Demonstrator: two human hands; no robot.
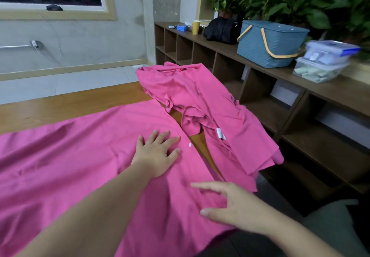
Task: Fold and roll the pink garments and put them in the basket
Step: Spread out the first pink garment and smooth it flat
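The right hand (236, 206) hovers with fingers loosely spread, holding nothing, just over the near edge of the spread pink garment (80, 166) on the wooden table (60, 106). Beyond it, the left hand (156, 154) presses flat, fingers splayed, on that cloth. Past the left fingertips lies a crumpled pink garment (200, 100); well beyond, the blue basket (268, 44) stands on the shelf unit (300, 80) beside stacked plastic containers (324, 60).

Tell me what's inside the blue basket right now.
Cannot tell: the blue basket on the shelf unit shows only its woven wall, yellow handles and top, so its inside is hidden. Both pink garments lie on the table.
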